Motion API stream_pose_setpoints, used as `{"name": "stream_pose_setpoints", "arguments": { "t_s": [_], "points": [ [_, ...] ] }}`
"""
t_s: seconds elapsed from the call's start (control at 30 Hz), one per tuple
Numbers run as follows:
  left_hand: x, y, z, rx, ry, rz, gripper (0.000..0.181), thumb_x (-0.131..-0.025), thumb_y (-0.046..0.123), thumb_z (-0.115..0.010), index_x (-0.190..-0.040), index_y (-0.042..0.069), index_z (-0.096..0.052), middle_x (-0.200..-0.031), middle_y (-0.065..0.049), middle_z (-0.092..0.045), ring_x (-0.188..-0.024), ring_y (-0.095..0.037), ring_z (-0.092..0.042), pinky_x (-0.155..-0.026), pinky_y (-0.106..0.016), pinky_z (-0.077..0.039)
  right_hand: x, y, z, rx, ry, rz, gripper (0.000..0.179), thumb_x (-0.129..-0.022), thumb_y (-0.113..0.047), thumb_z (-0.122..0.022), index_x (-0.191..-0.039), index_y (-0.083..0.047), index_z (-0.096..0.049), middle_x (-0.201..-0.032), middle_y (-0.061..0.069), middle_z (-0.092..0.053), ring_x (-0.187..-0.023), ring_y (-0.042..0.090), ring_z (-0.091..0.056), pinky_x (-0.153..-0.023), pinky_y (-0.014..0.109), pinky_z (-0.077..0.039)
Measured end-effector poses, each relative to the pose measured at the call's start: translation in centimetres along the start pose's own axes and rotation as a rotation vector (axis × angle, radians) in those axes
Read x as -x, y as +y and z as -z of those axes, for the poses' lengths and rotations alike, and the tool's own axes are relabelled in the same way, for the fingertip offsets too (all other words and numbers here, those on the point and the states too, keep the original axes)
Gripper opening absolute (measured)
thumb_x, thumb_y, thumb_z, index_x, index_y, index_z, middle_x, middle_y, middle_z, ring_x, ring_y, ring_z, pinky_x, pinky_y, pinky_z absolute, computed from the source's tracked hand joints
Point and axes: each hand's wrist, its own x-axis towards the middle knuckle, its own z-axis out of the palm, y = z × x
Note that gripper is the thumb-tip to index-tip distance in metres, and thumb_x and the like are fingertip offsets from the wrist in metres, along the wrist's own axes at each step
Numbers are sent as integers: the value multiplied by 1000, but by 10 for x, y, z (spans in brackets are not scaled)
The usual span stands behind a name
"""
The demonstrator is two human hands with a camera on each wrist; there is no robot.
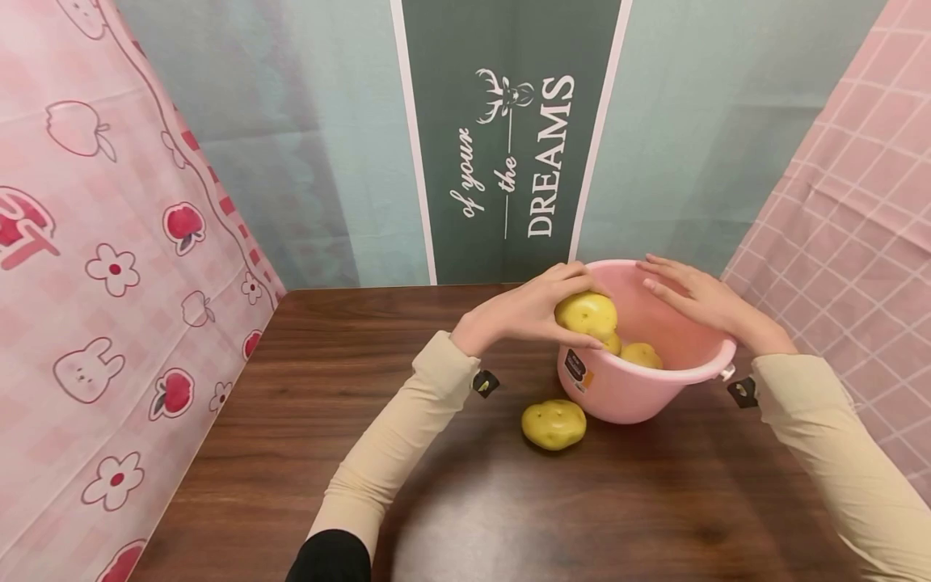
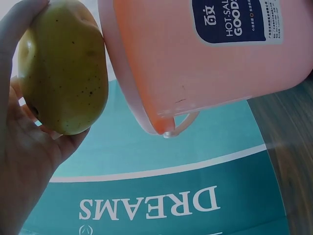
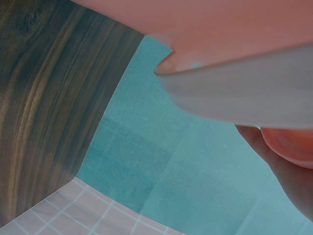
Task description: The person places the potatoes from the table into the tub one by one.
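My left hand (image 1: 534, 311) grips a yellow potato (image 1: 586, 315), thumb below and fingers over it, at the left rim of a pink bucket (image 1: 625, 396). In the left wrist view that potato (image 2: 66, 68) is beside the bucket's rim, with the bucket's printed label (image 2: 234, 19) in sight. Inside the bucket lie other potatoes (image 1: 642, 356), partly hidden by the front rim. One more potato (image 1: 554, 425) lies on the table, front left of the bucket. My right hand (image 1: 701, 299) rests across the bucket's right rim, fingers extended over the opening; in the right wrist view the rim (image 3: 244, 93) mostly hides it.
A dark wooden table (image 1: 349, 364) bears everything. Behind it hangs a blue-green cloth (image 1: 349, 145) with a dark lettered band. Pink printed cloth (image 1: 145, 323) lines the left side and pink checked cloth (image 1: 858, 210) the right. The bucket's white handle joint (image 1: 727, 373) sticks out at its right.
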Motion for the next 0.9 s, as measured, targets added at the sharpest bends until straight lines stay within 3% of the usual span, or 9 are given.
{"name": "stream_pose_setpoints", "arguments": {
  "t_s": [0.4,0.9],
  "points": [
    [-5,-2,0,14,14,-27,58,-71,52,-73,-118,22,-57,-110,7,-46,-102,-5,-40,-86,-13,-35,0,-2,2,-5,10,26,50,-96,-38,-45,-142,-18,-39,-151,14,-25,-136,41,-22,-102,63,-18],
    [-13,-4,-3,24,-10,-13,62,-71,52,-73,-121,20,-56,-111,6,-46,-101,-6,-39,-84,-13,-34,1,-4,2,-12,2,16,50,-96,-37,-46,-141,-17,-40,-151,14,-25,-136,41,-22,-102,64,-18]
  ]
}}
